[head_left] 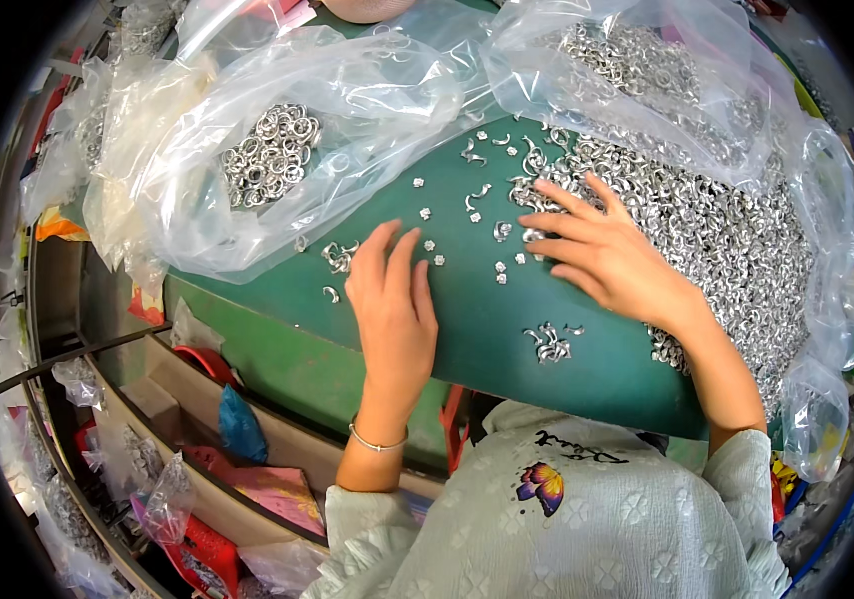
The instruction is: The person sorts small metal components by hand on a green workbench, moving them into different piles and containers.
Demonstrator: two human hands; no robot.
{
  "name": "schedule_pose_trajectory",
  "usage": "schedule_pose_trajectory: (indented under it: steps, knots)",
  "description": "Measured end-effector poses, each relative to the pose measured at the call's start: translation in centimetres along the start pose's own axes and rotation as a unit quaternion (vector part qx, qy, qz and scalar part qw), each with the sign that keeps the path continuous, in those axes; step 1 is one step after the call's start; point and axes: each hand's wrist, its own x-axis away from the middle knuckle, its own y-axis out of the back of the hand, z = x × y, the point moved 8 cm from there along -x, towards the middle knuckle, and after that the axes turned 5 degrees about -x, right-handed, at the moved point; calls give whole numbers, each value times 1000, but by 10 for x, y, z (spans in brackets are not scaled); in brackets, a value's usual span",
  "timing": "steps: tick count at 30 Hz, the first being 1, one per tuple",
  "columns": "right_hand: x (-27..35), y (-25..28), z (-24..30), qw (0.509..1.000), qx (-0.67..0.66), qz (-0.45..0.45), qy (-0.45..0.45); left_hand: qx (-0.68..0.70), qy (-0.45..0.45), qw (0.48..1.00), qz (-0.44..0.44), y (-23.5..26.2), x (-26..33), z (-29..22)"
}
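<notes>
A wide heap of small curved silver metal pieces (727, 240) covers the right side of the green table (417, 344). My right hand (602, 245) is over the heap's left edge, fingers spread, touching or just above loose pieces. Left of it, my left hand (392, 290) has its fingers stretched forward and slightly bent, with nothing visible in them. Beside its fingertips is a small cluster of curved pieces (340, 257). Several tiny silver blocks (425, 213) are scattered between my hands. Another small group of curved pieces (549, 344) lies nearer me.
A clear plastic bag (367, 120) at the left holds a pile of silver rings (272, 155). Another clear bag (537, 65), at the far right, holds more metal pieces. Below the table's left side are shelves (172, 399) with packets, including a blue one (242, 424).
</notes>
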Motion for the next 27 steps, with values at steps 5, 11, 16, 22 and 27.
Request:
schedule_pose_trajectory:
  steps: [5, 11, 16, 22, 27]
  knots:
    - [0, 24, -21, 981, 44, -165, -87, 7, -28, 999, 26, -17, -27, -3]
    - [-44, 13, -15, 971, 17, -235, -37, -3, -73, 993, 89, -34, -35, -22]
    - [-56, -6, -20, 985, 28, -167, -31, -52, -153, 982, 93, -47, -57, -33]
    - [-71, 2, -33, 971, -121, -174, -111, -22, -119, 988, 94, -41, -54, -19]
    - [-90, -14, -36, 987, 55, -143, -58, 8, -101, 990, 100, -21, -40, -26]
